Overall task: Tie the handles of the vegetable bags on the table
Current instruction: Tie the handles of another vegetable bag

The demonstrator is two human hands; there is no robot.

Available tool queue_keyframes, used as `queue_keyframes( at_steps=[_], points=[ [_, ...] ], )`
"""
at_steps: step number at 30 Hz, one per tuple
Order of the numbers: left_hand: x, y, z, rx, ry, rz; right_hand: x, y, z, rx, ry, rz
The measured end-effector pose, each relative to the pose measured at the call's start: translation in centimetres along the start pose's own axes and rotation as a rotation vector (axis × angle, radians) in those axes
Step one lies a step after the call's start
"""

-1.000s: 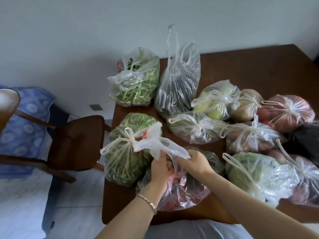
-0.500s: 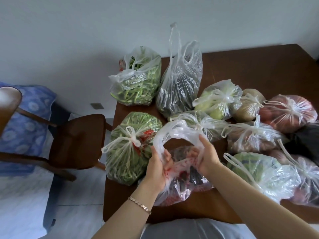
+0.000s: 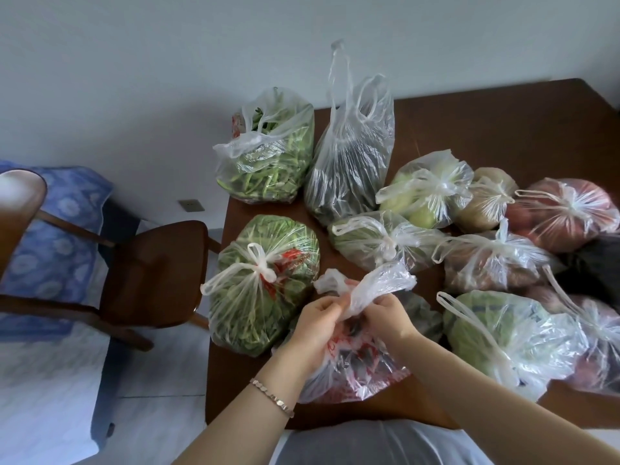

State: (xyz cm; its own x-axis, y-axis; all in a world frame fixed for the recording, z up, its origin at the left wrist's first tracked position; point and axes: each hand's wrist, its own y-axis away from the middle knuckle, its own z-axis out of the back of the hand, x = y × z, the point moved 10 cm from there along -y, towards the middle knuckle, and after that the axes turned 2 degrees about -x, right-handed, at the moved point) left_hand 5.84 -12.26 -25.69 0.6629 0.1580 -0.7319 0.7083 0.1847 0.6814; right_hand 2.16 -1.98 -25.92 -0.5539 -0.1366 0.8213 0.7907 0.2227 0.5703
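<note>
The bag lies at the near edge of the tabletop. The left hand and right hand grip its handles. I think the thin plastic may slip free, leaving the knot loose.

A dark wooden chair stands at the left of the view, its glossy brown seat catching a dull shine and its slanted rails running off to the left. The upper rail meets a rounded wooden piece at the left edge, bright where the light falls on it. Behind the rails lies a blue fabric printed with pale round flowers. The wall is plain and whitish, with a small grey rectangular plate set low in it. Under the chair the floor is pale tile with thin dark joints.
</note>
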Motion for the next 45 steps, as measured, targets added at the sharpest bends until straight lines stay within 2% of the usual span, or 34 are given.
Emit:
queue_keyframes(
  at_steps=[4,8,10,12,14,17,20,22,23,25,27,31,37,41,45],
  points=[
    [1.0,-0.4,0.5,-0.101,-0.058,0.161,0.4,1.1,-1.2,0.139,-0.071,0.03],
    [1.0,-1.1,0.1,-0.04,-0.08,0.168,-0.4,1.2,-1.3,0.202,0.026,0.005],
    [0.1,-0.8,-0.7,0.039,0.026,0.087,0.5,1.1,-0.8,0.162,0.039,0.031],
    [-0.9,-0.4,-1.2,0.077,0.132,0.001,1.1,0.8,-0.4,0.133,-0.054,0.049],
    [-2.1,0.0,-0.6,0.005,0.101,-0.148,0.8,0.5,-0.4,0.127,-0.187,0.008],
    [-4.5,1.1,0.6,-0.174,-0.13,-0.44,-0.1,0.3,0.0,0.016,-0.364,-0.115],
    [-6.4,3.0,-0.4,-0.145,-0.263,-0.721,0.1,0.1,1.4,-0.141,-0.164,-0.152],
    [-6.6,3.6,-1.3,-0.095,-0.41,-0.878,1.0,0.0,2.0,-0.159,0.045,-0.124],
    [-6.3,3.6,-1.7,-0.053,-0.459,-0.903,1.4,-0.2,2.2,-0.159,0.165,-0.099],
    [-5.4,3.2,-1.8,0.004,-0.472,-0.847,2.1,-0.6,2.2,-0.148,0.368,-0.015],
    [-4.7,3.0,-1.4,0.008,-0.42,-0.778,2.5,-0.7,1.5,-0.117,0.452,0.064],
    [-5.0,3.5,-1.0,-0.078,-0.444,-0.795,2.9,-0.3,1.4,-0.137,0.456,0.135],
    [-4.7,3.5,-1.8,-0.017,-0.495,-0.802,3.3,0.4,1.9,-0.194,0.532,0.232],
    [-5.4,3.2,-1.0,-0.073,-0.462,-0.781,3.6,0.9,0.5,-0.047,0.551,0.286],
    [-5.5,1.7,1.3,-0.191,-0.4,-0.617,2.8,1.4,-0.9,0.201,0.509,0.235]
  ],
)
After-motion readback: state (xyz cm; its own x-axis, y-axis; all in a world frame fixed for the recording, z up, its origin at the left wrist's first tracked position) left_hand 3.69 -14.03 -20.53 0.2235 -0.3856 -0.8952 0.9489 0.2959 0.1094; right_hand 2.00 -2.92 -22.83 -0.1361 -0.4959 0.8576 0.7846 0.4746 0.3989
